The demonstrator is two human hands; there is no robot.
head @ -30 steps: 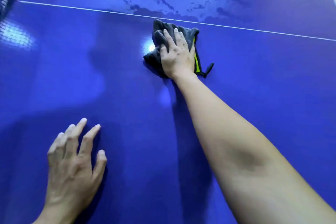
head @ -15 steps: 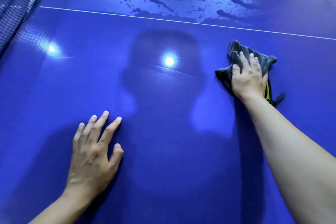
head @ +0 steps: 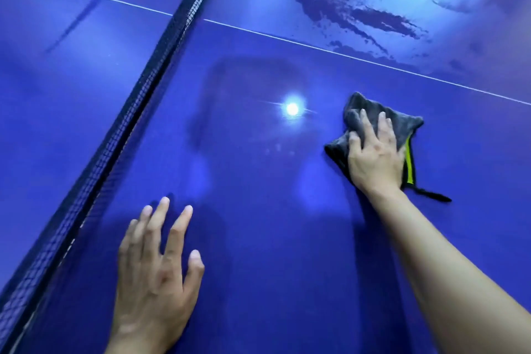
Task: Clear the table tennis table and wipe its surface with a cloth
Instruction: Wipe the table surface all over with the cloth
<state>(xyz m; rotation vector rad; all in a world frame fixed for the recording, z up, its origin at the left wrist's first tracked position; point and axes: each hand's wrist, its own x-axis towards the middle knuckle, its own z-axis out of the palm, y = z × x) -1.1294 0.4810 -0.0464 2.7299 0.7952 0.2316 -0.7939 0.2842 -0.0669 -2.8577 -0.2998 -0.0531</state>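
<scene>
The right hand (head: 373, 158), fingers straight and apart, is pressing the grey cloth (head: 409, 126) onto the blue table (head: 258, 253) while the left hand (head: 155, 276) is resting flat, fingers spread, near the net (head: 138, 100).

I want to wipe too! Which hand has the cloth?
The right hand presses the dark grey cloth with the yellow-green edge onto the table. The left hand lies flat on bare blue surface near the net, with no cloth.
</scene>
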